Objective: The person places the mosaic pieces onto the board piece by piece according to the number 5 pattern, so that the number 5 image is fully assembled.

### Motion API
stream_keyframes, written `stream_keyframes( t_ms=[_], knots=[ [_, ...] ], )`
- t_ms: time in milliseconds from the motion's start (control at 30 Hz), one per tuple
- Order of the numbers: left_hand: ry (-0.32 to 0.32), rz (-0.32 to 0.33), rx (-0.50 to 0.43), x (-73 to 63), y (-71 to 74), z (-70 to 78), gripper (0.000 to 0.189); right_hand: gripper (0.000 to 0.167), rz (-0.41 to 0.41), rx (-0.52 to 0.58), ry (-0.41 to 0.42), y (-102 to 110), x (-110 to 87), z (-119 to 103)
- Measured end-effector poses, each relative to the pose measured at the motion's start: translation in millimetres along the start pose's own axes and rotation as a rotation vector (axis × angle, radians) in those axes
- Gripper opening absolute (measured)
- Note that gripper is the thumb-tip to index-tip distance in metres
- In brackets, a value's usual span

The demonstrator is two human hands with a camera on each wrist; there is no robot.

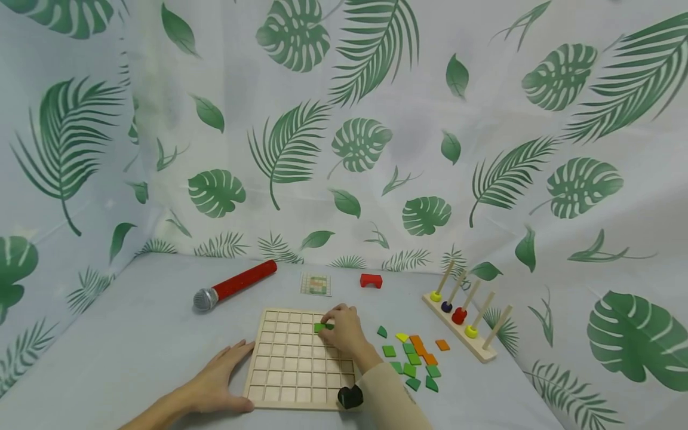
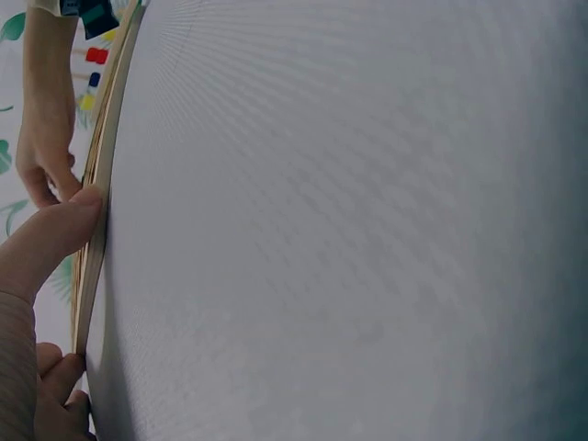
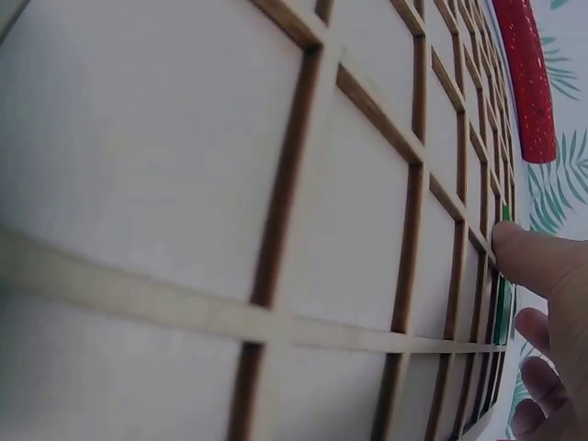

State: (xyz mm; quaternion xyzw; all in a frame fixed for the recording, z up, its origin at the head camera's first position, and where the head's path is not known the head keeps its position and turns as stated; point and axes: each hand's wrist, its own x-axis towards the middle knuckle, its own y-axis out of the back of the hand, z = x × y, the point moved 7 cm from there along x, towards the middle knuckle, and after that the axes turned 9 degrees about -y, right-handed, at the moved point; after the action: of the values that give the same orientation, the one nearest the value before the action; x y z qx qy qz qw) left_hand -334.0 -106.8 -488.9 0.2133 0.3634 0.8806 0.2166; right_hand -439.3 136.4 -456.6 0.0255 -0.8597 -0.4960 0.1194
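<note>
A wooden grid board [image 1: 288, 362] with square cells lies flat on the table. My left hand [image 1: 219, 380] rests against its left side, fingers spread, with thumb and fingertips touching the edge. Over the far part of the board, my right hand [image 1: 346, 332] pinches a green tile [image 1: 329, 326] at a cell, the fingers partly covering it. A lighter green square tile [image 1: 319, 328] sits in the cell just left of it. The right wrist view shows the thumb [image 3: 524, 253] down at the grid, with a green piece [image 3: 503, 312] below it.
Loose green, yellow and orange tiles [image 1: 410, 369] lie right of the board. Behind it are a red microphone [image 1: 244, 280], a small patterned card [image 1: 316, 285] and a red arch block [image 1: 371, 280]. A peg stand [image 1: 481, 346] with coloured beads stands far right, before a leaf-print cloth.
</note>
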Motion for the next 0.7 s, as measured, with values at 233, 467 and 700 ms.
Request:
stream_keyframes(
  t_ms=[233,467,700],
  knots=[
    [-0.017,0.004,-0.008,0.1,0.9,5.2,0.110,0.014,-0.024,0.006,-0.043,0.4,0.5,1.0],
    [-0.008,-0.004,-0.009,0.9,-1.0,4.3,0.110,0.020,-0.054,0.020,-0.077,-0.5,0.4,4.2],
    [0.016,-0.001,0.001,0.2,-0.1,-1.6,0.111,0.029,-0.055,0.116,-0.019,8.6,1.4,8.8]
  ],
)
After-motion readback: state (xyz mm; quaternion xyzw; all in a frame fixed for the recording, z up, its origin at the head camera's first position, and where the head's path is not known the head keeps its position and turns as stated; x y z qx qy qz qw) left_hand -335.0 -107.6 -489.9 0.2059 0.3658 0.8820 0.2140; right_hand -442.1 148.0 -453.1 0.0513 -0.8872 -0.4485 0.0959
